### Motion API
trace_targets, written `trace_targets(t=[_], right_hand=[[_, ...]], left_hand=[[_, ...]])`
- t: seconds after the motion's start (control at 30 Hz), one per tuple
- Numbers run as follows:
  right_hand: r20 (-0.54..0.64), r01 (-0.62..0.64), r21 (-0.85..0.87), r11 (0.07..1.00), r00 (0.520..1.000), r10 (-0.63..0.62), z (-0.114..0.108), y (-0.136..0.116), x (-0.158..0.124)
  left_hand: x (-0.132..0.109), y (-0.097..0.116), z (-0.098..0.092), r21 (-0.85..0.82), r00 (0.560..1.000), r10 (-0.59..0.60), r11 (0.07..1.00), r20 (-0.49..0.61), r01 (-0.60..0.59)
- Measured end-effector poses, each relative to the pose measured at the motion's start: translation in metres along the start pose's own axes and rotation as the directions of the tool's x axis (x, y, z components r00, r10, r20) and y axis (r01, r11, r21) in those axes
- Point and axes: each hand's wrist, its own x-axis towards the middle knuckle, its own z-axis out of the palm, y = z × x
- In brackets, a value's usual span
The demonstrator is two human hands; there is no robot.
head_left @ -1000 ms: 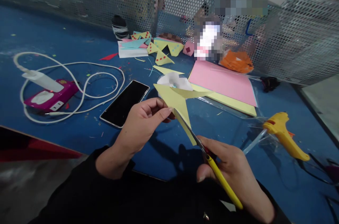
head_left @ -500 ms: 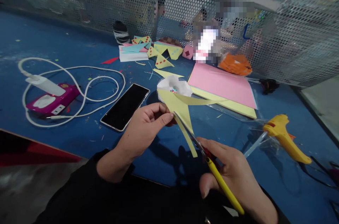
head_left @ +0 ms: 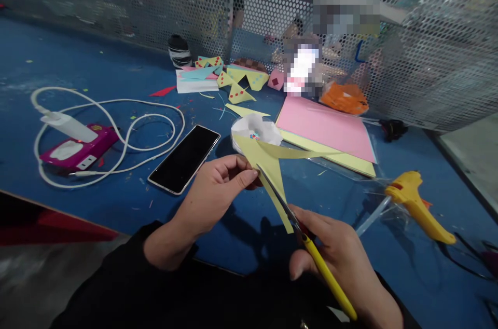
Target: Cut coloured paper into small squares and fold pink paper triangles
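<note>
Left hand (head_left: 216, 189) pinching yellow paper (head_left: 271, 170) over blue table (head_left: 120, 199). Right hand (head_left: 338, 241) gripping scissors (head_left: 319, 261), angled along paper's narrow edge strip (head_left: 282, 216). For clean line: paper taut, long even strokes, left hand clear of cutting tip.

Blue table (head_left: 97, 72) | dark-screened phone (head_left: 184, 159) | purple socket block (head_left: 101, 142) | yellow glue gun (head_left: 422, 208) | red scrap (head_left: 162, 92)

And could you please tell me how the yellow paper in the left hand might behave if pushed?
The yellow paper would probably bend easily, being a thin sheet pinched by the left hand. Its long narrow tail, reaching out to the right, looks especially floppy. Its narrow strip beside the scissors could tear easily.
</note>
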Motion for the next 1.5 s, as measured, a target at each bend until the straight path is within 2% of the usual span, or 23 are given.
trace_targets(t=[0.27,0.47,0.7,0.93,1.3,1.5], right_hand=[[0.018,-0.030,0.031,0.999,0.999,0.029,0.0019,0.0028,-0.0028],[0.002,-0.031,0.042,0.999,1.000,0.031,-0.0005,0.0020,-0.0026],[0.038,-0.076,0.041,0.996,0.996,0.075,-0.0016,0.0037,-0.0042],[0.009,-0.095,-0.001,0.995,0.995,0.095,-0.0033,0.0009,-0.0022],[-0.008,-0.063,-0.057,0.996,0.998,0.063,-0.0052,-0.0012,-0.0009],[-0.014,-0.033,-0.067,0.997,0.999,0.032,-0.0037,-0.0016,0.0019]], left_hand=[[-0.0009,-0.0018,-0.0004,-0.041,1.000,-0.023,0.999,-0.005,0.023],[-0.0002,-0.0028,-0.0025,-0.024,1.000,0.003,1.000,0.004,-0.003],[0.0001,-0.0034,-0.0042,-0.007,0.997,0.020,1.000,-0.078,-0.020],[0.0009,-0.0013,-0.0056,0.000,0.998,0.023,1.000,-0.065,-0.023],[-0.0007,0.0001,-0.0041,-0.019,0.995,0.018,1.000,-0.096,-0.020],[-0.0015,0.0012,-0.0018,-0.005,0.999,-0.004,1.000,-0.052,0.004]])
